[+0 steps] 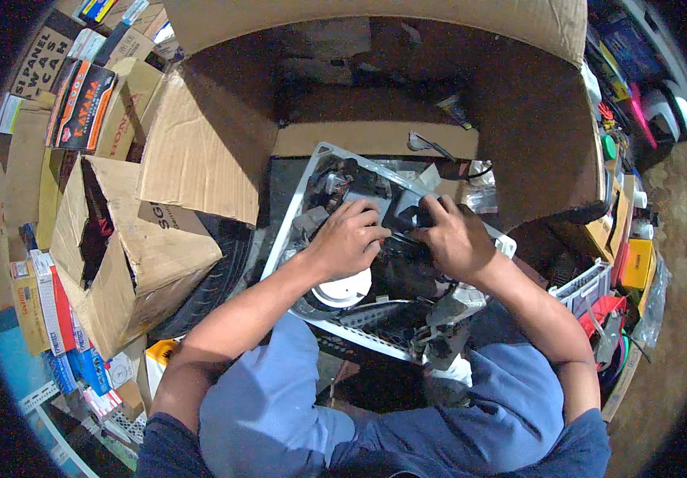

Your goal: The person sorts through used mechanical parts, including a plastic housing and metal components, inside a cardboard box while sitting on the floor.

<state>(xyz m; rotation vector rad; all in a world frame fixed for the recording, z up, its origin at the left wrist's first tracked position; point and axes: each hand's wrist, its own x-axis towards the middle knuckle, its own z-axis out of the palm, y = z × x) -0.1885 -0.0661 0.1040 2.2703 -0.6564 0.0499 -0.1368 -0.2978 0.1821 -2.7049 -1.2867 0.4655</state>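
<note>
A white plastic basket point(287, 218) stands tilted across my view in front of my knees, full of loose dark parts. Inside it, the fingers of my left hand point(346, 239) curl over a grey flat-faced part point(373, 200); whether they grip it is hard to see. My right hand point(460, 239) reaches over the basket's right side, thumb and fingers around a small black part point(406, 218) that they partly cover. Below my left hand lies a white round piece point(346, 291). Crumpled plastic wrapping point(454, 310) hangs at the basket's near right.
A large open cardboard box point(535, 131) rises behind the basket. On the left are a torn carton point(140, 257), a black tyre point(224, 263) and stacked product boxes point(83, 107). A grey plastic crate point(585, 287) and a yellow box point(637, 263) stand on the right.
</note>
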